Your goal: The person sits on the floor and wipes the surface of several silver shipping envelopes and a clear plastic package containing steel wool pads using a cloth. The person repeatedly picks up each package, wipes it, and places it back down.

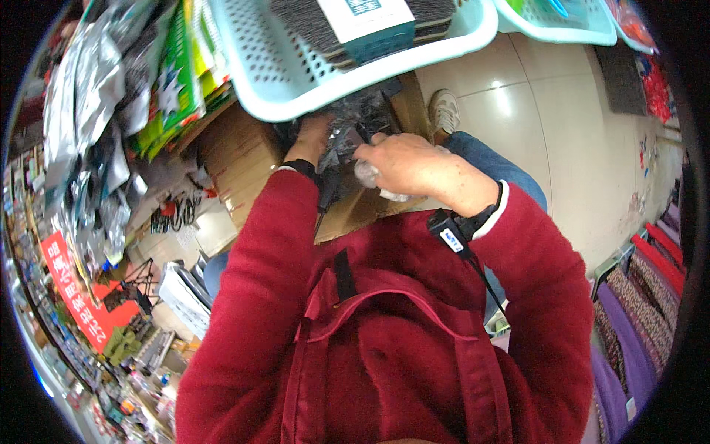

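My left hand (312, 138) reaches up under the rim of a pale turquoise plastic basket (296, 89) and into a pile of dark, shiny plastic packets (366, 115); its fingers are hidden among them. My right hand (414, 166) is closed around a crumpled clear plastic bag (384, 189) just below the same packets. Both arms wear dark red fleece sleeves, with a black band on each wrist. An open brown cardboard box (355, 211) lies under the hands.
The basket holds dark flat mats and a white and teal box (370, 22). Hanging silver and green packets (133, 81) crowd the left. Cardboard cartons (237, 159) stand lower left. Pale floor tiles (562, 126), my shoe (444, 111) and folded fabrics (636, 318) lie right.
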Tool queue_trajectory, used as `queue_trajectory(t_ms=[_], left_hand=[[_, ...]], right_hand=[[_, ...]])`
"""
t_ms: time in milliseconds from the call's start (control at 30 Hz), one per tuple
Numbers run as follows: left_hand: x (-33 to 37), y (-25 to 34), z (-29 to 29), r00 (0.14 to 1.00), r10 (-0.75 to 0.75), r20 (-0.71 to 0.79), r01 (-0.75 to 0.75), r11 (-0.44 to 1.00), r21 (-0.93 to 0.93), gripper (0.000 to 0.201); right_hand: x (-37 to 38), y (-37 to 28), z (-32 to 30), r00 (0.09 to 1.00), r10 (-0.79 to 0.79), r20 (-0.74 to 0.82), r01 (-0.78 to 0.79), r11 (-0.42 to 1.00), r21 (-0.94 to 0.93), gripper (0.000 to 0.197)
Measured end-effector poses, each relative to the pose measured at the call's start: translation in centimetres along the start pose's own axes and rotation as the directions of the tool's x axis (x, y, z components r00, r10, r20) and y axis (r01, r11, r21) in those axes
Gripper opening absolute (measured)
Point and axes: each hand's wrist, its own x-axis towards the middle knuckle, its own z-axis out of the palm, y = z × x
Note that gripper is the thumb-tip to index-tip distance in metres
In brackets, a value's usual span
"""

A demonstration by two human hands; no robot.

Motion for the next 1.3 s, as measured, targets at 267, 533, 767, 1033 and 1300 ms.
queue_trajectory(t_ms=[267, 533, 767, 1033, 1300], left_hand=[[9.0, 2.4, -3.7, 0.855, 0.518, 0.033, -0.294, 0.430, 0.854, 0.046], [10.7, 3.1, -4.3, 0.867, 0.497, -0.035, -0.178, 0.375, 0.910, 0.050], [12.0, 3.6, -4.3, 0.864, 0.503, -0.025, -0.139, 0.286, 0.948, 0.054], [13.6, 4.4, -3.5, 0.846, 0.529, 0.068, -0.144, 0.104, 0.984, 0.059], [9.0, -1.4, 1.1, 0.919, 0.276, 0.281, -0.245, -0.157, 0.957, 0.064]], right_hand=[[-1.5, 0.9, -0.3, 0.989, -0.038, -0.141, 0.046, 0.998, 0.052, 0.026], [-2.5, 1.9, -0.2, 0.984, -0.031, -0.178, 0.044, 0.997, 0.070, 0.022], [-2.6, 2.1, -0.3, 0.989, -0.035, -0.145, 0.044, 0.997, 0.056, 0.024], [-2.9, 2.0, -0.5, 0.986, -0.072, -0.152, 0.086, 0.993, 0.086, 0.029], [-3.2, 1.9, 0.0, 0.989, -0.064, -0.135, 0.070, 0.997, 0.040, 0.024]])
